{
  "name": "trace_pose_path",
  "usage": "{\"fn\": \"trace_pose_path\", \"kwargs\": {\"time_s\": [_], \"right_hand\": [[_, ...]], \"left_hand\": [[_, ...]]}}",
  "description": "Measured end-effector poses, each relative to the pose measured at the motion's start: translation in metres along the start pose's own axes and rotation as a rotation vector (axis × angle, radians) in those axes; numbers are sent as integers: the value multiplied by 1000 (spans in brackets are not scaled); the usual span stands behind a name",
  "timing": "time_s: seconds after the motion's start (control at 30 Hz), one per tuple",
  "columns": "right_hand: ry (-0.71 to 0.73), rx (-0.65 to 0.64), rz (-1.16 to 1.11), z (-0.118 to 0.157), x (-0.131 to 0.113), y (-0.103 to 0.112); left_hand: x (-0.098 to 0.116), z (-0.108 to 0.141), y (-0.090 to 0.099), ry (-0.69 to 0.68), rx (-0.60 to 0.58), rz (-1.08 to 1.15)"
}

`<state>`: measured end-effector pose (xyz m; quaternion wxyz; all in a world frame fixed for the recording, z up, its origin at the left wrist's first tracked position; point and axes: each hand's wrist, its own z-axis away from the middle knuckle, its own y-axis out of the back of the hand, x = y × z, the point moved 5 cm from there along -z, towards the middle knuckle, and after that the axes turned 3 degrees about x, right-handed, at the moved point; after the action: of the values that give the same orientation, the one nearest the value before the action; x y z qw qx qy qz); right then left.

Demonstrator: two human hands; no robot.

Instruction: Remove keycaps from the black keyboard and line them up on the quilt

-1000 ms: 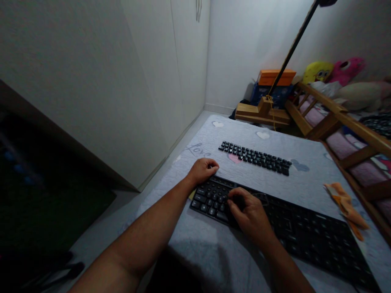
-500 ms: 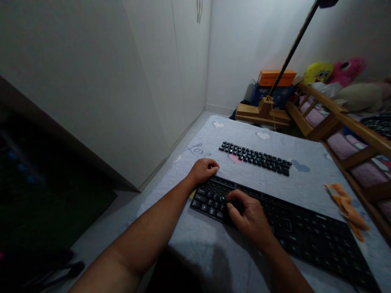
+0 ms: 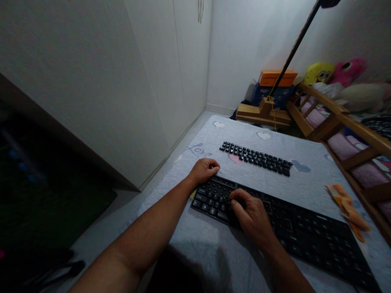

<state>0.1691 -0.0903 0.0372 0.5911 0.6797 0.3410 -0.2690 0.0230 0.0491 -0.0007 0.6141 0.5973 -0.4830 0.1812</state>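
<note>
A long black keyboard lies at a slant on the cloth, with keycaps at its left end and key places without caps along its upper part. My left hand is closed beside its upper left corner, thumb against the curled index finger; what it holds, if anything, is hidden. Above the keyboard's left half, my right hand is pinched, fingertips down at the keys. I cannot make out anything between them. Several loose black keycaps stand in neat rows on the cloth beyond the keyboard.
A pale cloth with heart prints covers the work surface. An orange cloth item lies at the right, near a wooden bed rail. White cupboard doors rise on the left. A wooden stand is behind.
My right hand has shifted slightly to the right over the keys, still pinched. My left hand and the rows of keycaps stay where they were.
</note>
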Motion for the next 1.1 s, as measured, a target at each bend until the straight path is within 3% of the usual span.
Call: {"fn": "trace_pose_path", "kwargs": {"time_s": [0.3, 0.73, 1.1], "right_hand": [[-38, -4, 46, 0, 0, -2], [191, 3, 142, 3, -11, -6], [232, -10, 129, 4, -17, -4]], "left_hand": [[2, 1, 0, -2, -9, -8], [-1, 0, -1, -16, 2, -15], [1, 0, 0, -20, -1, -9]]}}
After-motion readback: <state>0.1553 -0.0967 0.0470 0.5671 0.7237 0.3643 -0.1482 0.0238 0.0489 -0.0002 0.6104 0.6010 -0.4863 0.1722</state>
